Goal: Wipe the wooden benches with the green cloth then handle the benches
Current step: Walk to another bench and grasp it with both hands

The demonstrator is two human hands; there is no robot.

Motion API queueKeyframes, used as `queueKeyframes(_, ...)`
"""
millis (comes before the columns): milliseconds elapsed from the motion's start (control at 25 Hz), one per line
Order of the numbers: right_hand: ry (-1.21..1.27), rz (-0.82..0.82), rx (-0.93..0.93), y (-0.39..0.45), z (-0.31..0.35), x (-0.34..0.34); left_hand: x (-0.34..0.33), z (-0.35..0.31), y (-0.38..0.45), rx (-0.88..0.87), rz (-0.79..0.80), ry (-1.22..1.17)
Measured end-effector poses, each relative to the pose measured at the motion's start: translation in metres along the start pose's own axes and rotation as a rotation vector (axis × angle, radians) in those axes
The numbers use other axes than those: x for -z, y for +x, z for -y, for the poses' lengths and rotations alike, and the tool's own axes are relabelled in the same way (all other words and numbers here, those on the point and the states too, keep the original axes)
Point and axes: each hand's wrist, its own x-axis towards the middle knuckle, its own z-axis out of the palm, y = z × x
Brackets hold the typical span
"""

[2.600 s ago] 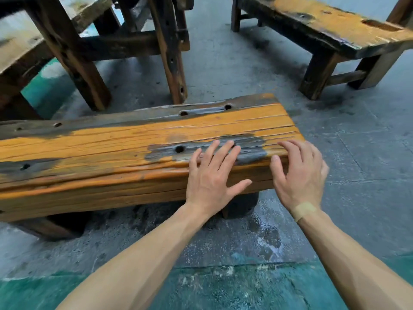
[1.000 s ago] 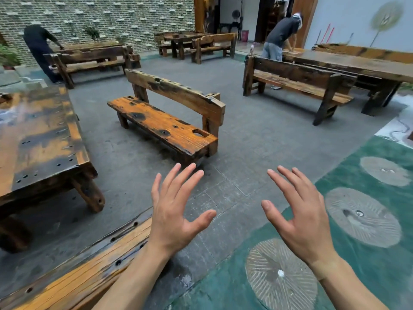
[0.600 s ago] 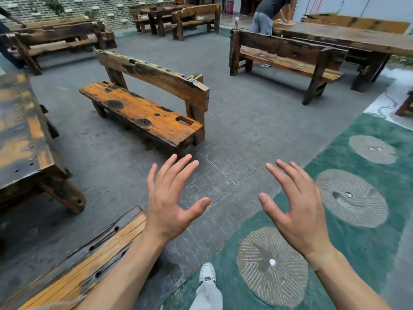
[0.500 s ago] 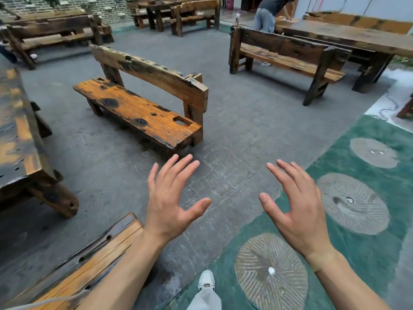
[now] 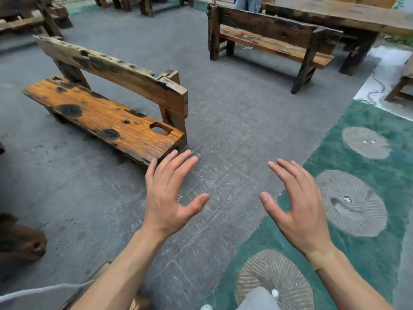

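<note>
Left hand [image 5: 169, 198] and right hand [image 5: 299, 204] hovering empty, fingers spreading, over grey paving [image 5: 234, 108], orange-seated wooden bench [image 5: 100, 117] sitting at ten o'clock, darker bench [image 5: 268, 39] standing at one o'clock, green mat [image 5: 368, 175] lying at three o'clock

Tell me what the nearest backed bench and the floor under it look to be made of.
Nearest bench: solid weathered wood, the seat an orange, seemingly varnished finish; grain lines, dark knots and a square cut-out show. Grey floor: likely stone or concrete slabs, matte, with straight joint lines visible.
</note>
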Motion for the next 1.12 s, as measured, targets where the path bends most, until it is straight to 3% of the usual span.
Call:
queueKeyframes(400,-0.010,-0.070,0.022,0.203,-0.157,-0.048,-0.161,0.077,0.181,0.000,0.048,0.074)
queueKeyframes(680,0.000,-0.021,0.064,0.358,-0.246,-0.075,-0.245,0.124,0.311,0.067,0.007,0.106)
queueKeyframes(1120,0.060,0.086,0.106,0.610,-0.309,-0.236,-0.337,0.320,0.495,0.170,-0.086,0.129)
